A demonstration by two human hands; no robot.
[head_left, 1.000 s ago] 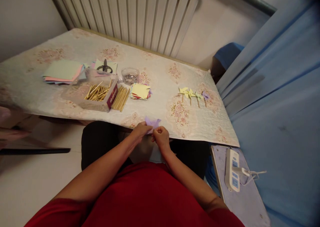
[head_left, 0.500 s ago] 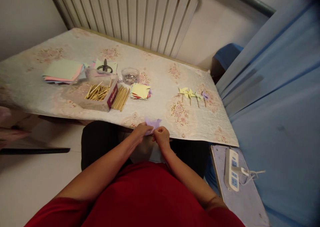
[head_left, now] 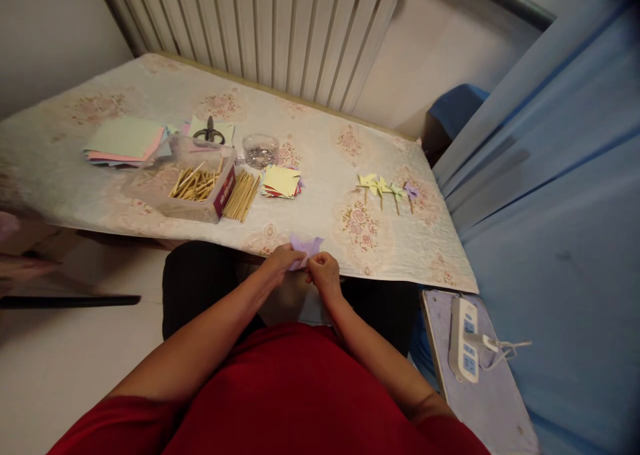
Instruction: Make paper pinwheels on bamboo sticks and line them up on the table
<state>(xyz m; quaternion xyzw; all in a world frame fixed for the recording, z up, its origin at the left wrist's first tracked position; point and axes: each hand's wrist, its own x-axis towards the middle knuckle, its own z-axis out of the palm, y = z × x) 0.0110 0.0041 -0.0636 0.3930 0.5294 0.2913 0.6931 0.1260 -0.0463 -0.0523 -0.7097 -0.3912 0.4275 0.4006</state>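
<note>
Risk first: your purple paper piece point(head_left: 305, 246) is thin and held only at its lower edge, so a hard tug from either side could tear it or crease it where you don't want a fold. It also sits right at the near edge of the desk point(head_left: 320, 155), low centre of the frame; if your grip slackens it could drop into your lap rather than onto the surface.

Hands: your left hand point(head_left: 283, 261) and right hand point(head_left: 324, 273) are drawn close together, fingertips of both pinching the purple piece between them. The paper rises just above the 2 hands, toward the desk edge (the exact fold state is too small to read).

Around it, all well apart from your hands:
- 4 small paper pinwheels point(head_left: 387, 189), right of centre.
- stack of small paper squares point(head_left: 281, 181), centre.
- box of wooden sticks point(head_left: 197, 187) with loose sticks point(head_left: 243, 195) just beside it, left of centre.
- glass bowl point(head_left: 261, 150) and scissors point(head_left: 209, 133) behind the box.
- larger coloured sheets point(head_left: 125, 143), upper left.
</note>
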